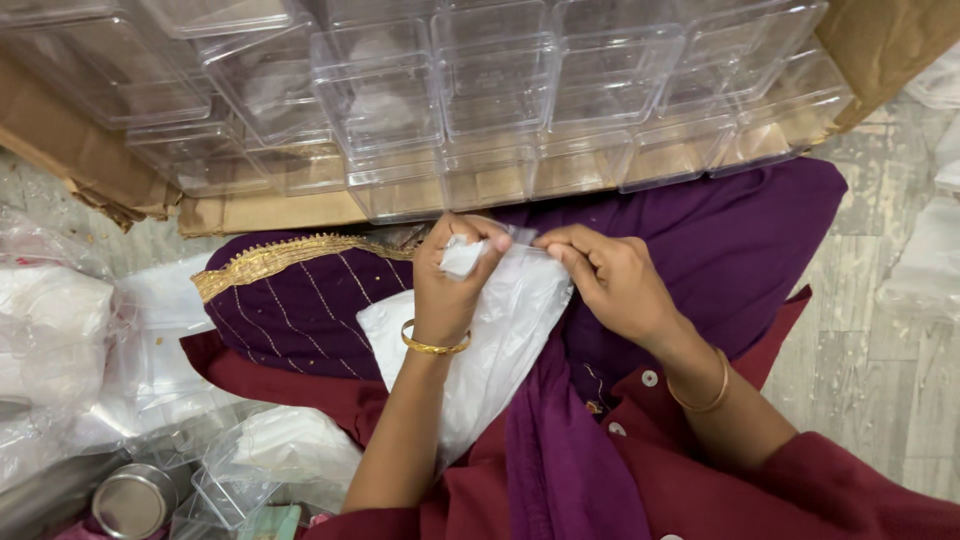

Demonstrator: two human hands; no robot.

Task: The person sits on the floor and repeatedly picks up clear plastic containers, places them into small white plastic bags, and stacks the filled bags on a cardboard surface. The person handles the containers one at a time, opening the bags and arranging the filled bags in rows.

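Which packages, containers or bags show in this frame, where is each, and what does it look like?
Clear plastic boxes: stacked rows along the top, square, transparent, on brown cardboard.
White plastic bag: centre, on the lap, its top pinched by the left hand and right hand.
Clear bags of white material: left edge, crumpled.
Round metal tin: bottom left, silver.
No labels, signs or screens show.

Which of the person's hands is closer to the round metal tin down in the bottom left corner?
Left. The left hand is up over the lap, above and right of the metal tin; the right hand is farther right still.
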